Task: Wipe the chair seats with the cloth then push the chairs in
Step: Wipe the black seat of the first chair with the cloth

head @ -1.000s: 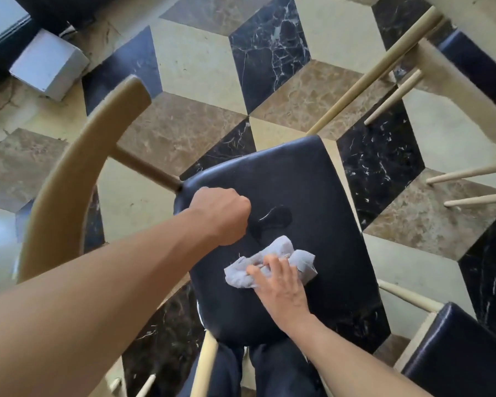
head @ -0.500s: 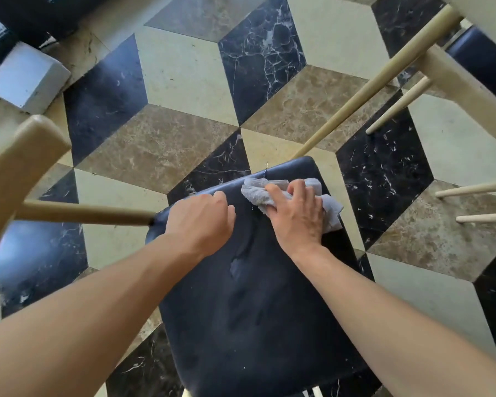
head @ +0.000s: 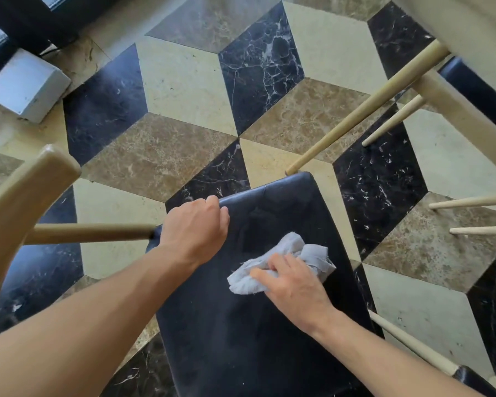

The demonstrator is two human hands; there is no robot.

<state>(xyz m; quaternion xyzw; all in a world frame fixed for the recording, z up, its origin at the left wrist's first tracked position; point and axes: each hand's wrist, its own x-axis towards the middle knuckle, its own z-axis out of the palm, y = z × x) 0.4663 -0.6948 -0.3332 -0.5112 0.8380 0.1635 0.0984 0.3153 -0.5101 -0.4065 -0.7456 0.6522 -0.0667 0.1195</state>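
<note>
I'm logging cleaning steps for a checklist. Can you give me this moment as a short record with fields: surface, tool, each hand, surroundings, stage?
surface: black padded chair seat, wooden frame
tool: crumpled grey cloth, lying on the seat
right hand: flat on the cloth, pressing it to the seat
left hand: curled over the seat's far left edge, bracing it
surroundings: marble floor in a cube pattern; white box at far left; legs of another chair at right
stage: wiping; chair not yet pushed in
</note>
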